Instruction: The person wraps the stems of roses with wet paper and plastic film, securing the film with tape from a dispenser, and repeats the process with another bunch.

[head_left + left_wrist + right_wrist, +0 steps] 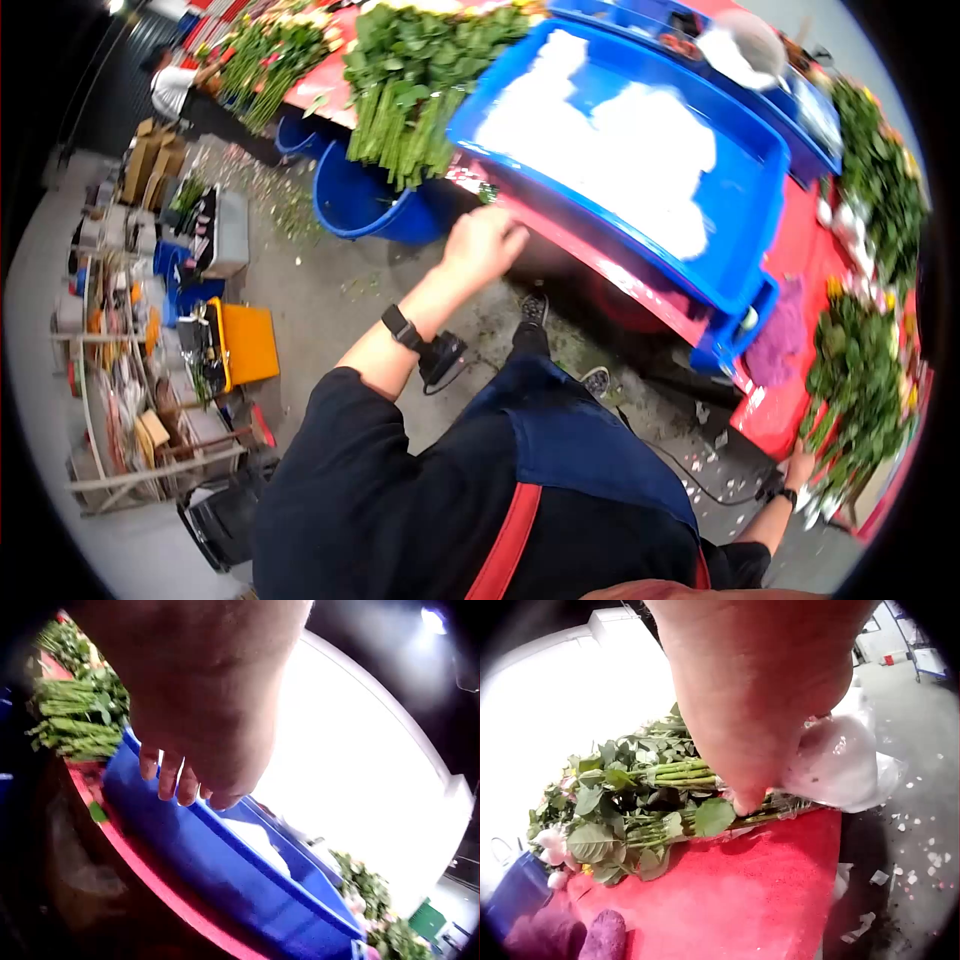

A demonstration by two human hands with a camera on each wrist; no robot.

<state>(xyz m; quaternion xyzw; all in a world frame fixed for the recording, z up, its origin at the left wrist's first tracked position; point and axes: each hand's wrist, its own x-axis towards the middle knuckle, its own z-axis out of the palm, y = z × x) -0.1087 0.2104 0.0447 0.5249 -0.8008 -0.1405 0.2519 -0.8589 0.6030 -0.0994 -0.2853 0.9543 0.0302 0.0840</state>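
My left hand [485, 243] hangs in the air by the near rim of a large blue tray [770, 215]. Its fingers [169, 780] are loosely bent and hold nothing. White material [650, 150], washed out by glare, lies in the tray. Far to the right, my right hand [797, 466] grips the stem ends of a leafy bunch of flowers [858, 375]. In the right wrist view the thumb lies over the stems [686, 776], beside clear plastic wrap [832, 769]; most of the other fingers are hidden behind the hand.
A purple cloth [778, 340] lies on the red table [775, 412] between tray and flowers. Cut stems [400, 125] overhang the table edge above a blue bucket [365, 210]. A yellow crate [247, 345] and cluttered shelving stand left. Another person [172, 92] is at the far left.
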